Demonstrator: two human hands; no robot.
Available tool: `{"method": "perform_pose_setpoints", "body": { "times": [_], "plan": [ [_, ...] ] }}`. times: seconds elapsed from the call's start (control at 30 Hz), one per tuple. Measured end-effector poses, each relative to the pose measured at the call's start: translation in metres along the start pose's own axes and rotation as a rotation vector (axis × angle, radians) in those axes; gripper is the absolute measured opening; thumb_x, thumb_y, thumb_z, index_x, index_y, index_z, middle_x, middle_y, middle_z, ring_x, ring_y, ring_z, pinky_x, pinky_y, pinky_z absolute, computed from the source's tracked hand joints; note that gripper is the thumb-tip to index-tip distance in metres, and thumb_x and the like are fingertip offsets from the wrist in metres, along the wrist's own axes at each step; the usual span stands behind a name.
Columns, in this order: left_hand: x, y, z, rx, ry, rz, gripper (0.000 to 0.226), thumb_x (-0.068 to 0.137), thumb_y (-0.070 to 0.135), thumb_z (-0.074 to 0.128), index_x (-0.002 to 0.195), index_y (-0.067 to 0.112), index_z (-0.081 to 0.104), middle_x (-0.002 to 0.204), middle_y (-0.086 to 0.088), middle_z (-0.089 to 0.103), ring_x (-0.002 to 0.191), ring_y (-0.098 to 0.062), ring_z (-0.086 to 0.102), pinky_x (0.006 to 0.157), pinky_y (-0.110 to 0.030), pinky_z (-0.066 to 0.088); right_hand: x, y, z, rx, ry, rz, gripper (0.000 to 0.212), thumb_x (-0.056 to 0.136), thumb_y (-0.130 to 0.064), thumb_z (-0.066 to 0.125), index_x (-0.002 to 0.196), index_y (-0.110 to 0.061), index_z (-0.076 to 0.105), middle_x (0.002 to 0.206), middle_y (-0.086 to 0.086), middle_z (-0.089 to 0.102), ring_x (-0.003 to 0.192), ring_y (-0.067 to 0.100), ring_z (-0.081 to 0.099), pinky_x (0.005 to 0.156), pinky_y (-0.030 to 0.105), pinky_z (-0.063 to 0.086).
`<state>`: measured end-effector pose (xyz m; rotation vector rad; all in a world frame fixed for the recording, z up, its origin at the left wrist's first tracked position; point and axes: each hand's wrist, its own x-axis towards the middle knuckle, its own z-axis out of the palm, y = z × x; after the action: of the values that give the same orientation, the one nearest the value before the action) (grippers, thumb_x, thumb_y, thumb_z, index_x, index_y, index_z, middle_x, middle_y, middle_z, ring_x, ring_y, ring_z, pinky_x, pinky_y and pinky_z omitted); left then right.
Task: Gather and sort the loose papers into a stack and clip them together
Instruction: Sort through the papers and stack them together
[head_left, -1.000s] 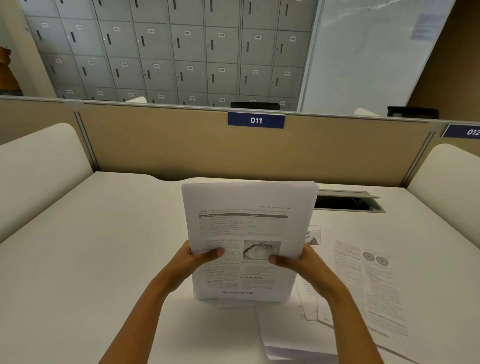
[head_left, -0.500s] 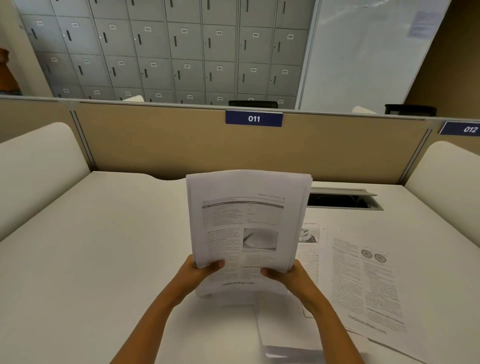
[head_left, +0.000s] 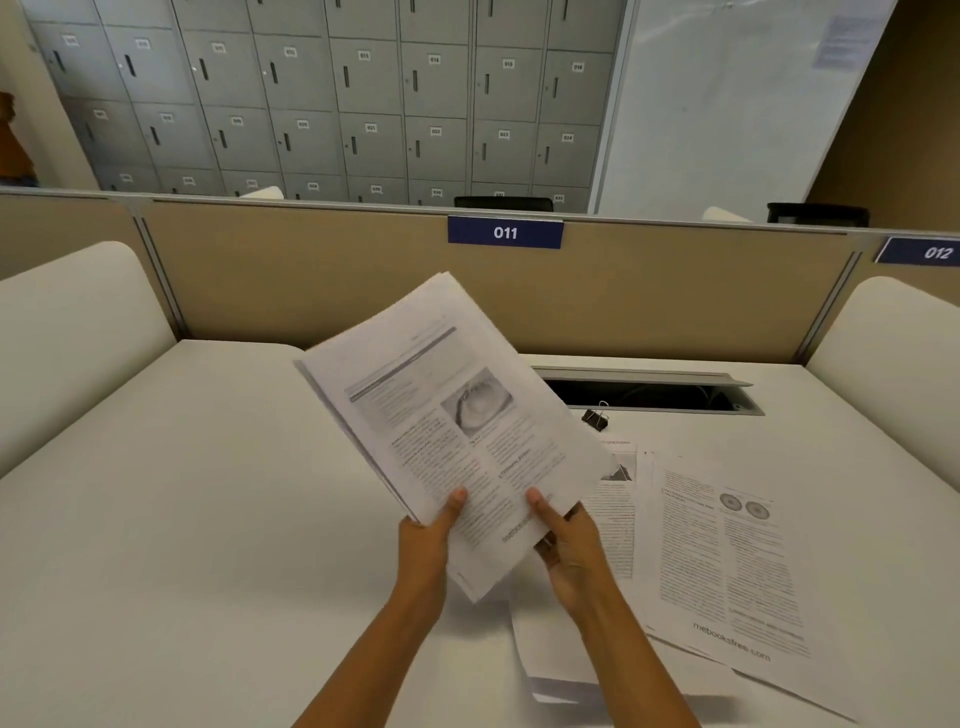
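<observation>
Two hands held the paper stack up, tilted.
Left hand and right hand gripped its bottom edge; a black clip lay at two o'clock.

The light is soft and even, the white desk looks bright with faint shadows, the held papers are a bit blurry, and straight lines bend near the edges.

matt paper stack, smooth white desk
</observation>
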<state>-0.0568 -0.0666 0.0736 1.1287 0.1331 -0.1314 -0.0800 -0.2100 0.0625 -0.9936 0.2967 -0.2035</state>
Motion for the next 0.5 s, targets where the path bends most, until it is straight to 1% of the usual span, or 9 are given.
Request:
{"method": "perform_pose_setpoints", "body": {
  "times": [0.07,0.17,0.23,0.27,0.33,0.37,0.4,0.43,0.5],
  "plan": [
    [-0.005,-0.008,0.009,-0.025,0.016,-0.002,0.025,0.082,0.012,0.065,0.103,0.025,0.059,0.104,-0.001,0.068,0.095,-0.024,0.067,0.085,-0.044,0.054,-0.004,0.012,0.008,-0.081,-0.018,-0.001,0.052,0.070,-0.008,0.073,0.116,-0.026,0.056,0.108,-0.001,0.071,0.096,0.021,0.069,0.071,0.035,0.059],
    [-0.001,-0.008,0.005,-0.038,0.050,-0.012,0.037,0.082,0.006,0.064,0.117,0.018,0.054,0.114,-0.007,0.064,0.101,-0.028,0.064,0.088,-0.046,0.053,-0.003,0.012,0.006,-0.178,0.001,-0.015,0.046,0.072,-0.005,0.074,0.112,-0.023,0.060,0.107,0.002,0.072,0.096,0.022,0.070,0.073,0.038,0.059],
    [0.011,0.000,-0.010,-0.128,0.082,-0.008,0.046,0.084,0.000,0.060,0.127,0.011,0.050,0.121,-0.010,0.061,0.100,-0.022,0.063,0.085,-0.037,0.055,0.000,0.001,-0.004,-0.297,-0.019,-0.004,0.040,0.072,-0.006,0.074,0.107,-0.021,0.062,0.104,0.002,0.072,0.092,0.019,0.071,0.067,0.034,0.059],
    [0.020,0.007,-0.020,-0.183,0.137,0.000,0.047,0.084,-0.002,0.059,0.129,0.008,0.049,0.125,-0.011,0.059,0.097,-0.018,0.063,0.084,-0.032,0.056,0.001,-0.006,-0.011,-0.367,-0.047,0.016,0.041,0.071,-0.008,0.075,0.108,-0.019,0.062,0.103,0.002,0.072,0.090,0.018,0.071,0.066,0.032,0.058],
    [0.036,0.023,-0.043,-0.258,0.265,0.015,0.046,0.084,-0.003,0.059,0.128,0.004,0.051,0.128,-0.014,0.057,0.088,-0.016,0.062,0.074,-0.025,0.057,0.005,-0.019,-0.026,-0.469,-0.100,0.086,0.048,0.070,-0.011,0.077,0.115,-0.014,0.061,0.104,0.002,0.072,0.090,0.018,0.071,0.068,0.034,0.058],
    [0.044,0.029,-0.056,-0.241,0.296,0.021,0.045,0.084,-0.003,0.058,0.128,0.004,0.051,0.127,-0.014,0.056,0.086,-0.017,0.061,0.069,-0.024,0.058,0.009,-0.023,-0.035,-0.508,-0.116,0.119,0.051,0.070,-0.012,0.077,0.118,-0.014,0.060,0.107,0.004,0.071,0.092,0.018,0.070,0.069,0.034,0.058],
    [0.050,0.032,-0.068,-0.178,0.305,0.014,0.045,0.085,-0.002,0.058,0.129,0.006,0.051,0.125,-0.014,0.056,0.089,-0.021,0.061,0.068,-0.025,0.058,0.013,-0.026,-0.042,-0.551,-0.120,0.135,0.052,0.070,-0.012,0.077,0.119,-0.014,0.058,0.112,0.006,0.069,0.093,0.018,0.070,0.070,0.033,0.058],
    [0.055,0.033,-0.078,-0.078,0.297,-0.009,0.046,0.085,0.000,0.058,0.130,0.008,0.051,0.124,-0.014,0.056,0.093,-0.024,0.059,0.073,-0.028,0.055,0.016,-0.026,-0.048,-0.600,-0.095,0.139,0.053,0.070,-0.012,0.078,0.119,-0.014,0.057,0.117,0.007,0.067,0.096,0.019,0.068,0.073,0.034,0.058],
    [0.059,0.028,-0.094,0.120,0.257,-0.078,0.046,0.084,-0.001,0.059,0.129,0.009,0.052,0.123,-0.016,0.058,0.098,-0.028,0.057,0.085,-0.033,0.047,0.020,-0.023,-0.055,-0.717,0.071,0.154,0.065,0.069,-0.015,0.080,0.125,-0.011,0.049,0.127,0.011,0.060,0.107,0.024,0.062,0.088,0.040,0.053]
  ]
}}
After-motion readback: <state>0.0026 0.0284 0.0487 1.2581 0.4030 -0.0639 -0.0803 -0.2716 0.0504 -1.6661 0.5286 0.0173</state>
